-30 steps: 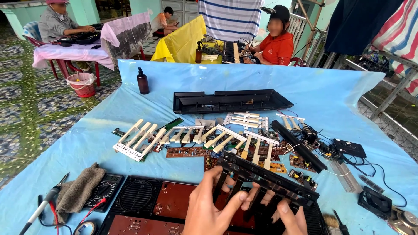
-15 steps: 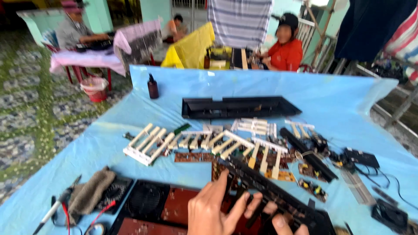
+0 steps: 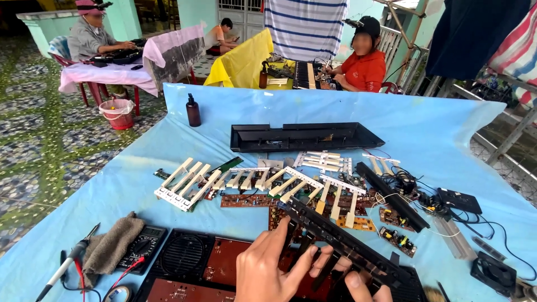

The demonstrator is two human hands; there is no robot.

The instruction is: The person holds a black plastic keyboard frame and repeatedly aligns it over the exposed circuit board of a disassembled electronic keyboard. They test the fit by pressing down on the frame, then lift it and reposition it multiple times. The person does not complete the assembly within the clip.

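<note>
Black key strip [image 3: 341,240], now tilted higher than a second ago, pinched by left hand [image 3: 268,271] fingers; right hand [image 3: 366,285] fingers beneath it, grip unclear.

Bright, soft daylight; sharp focus, wide-angle edge distortion.

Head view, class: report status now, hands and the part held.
Left hand grips black key strip. Right hand touches its lower end, grip unclear. White key sets lie apart beyond.
</note>
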